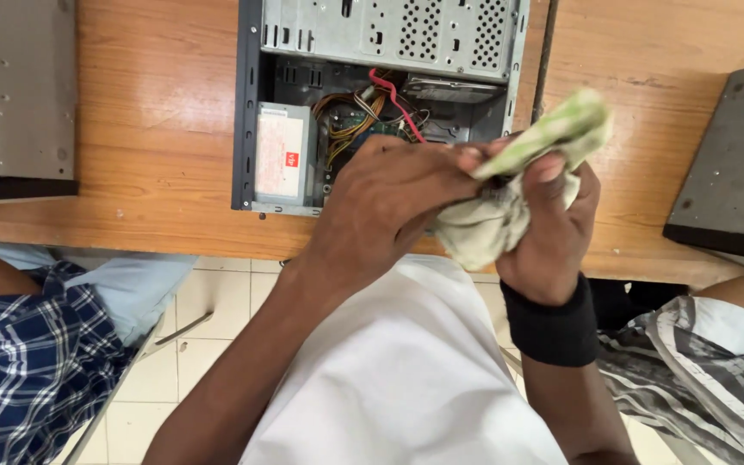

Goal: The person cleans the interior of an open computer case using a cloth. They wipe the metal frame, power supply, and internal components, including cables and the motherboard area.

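Crumpled pale-green cloth (510, 194) is sitting bunched between both hands, long axis running 1-to-7 o'clock. Right hand (553, 232) is closing around it from 4 o'clock; left hand (389, 202) is pinching its edge from 9 o'clock, apparently. Open computer case (381, 103) is lying at 11 o'clock on the wooden desk (157, 129), directly behind the hands.

One head-worn camera looked steeply down from close above at the wooden table (157, 129) edge, facing the open computer case (381, 52) beyond, with the tiled floor (208, 344) below.
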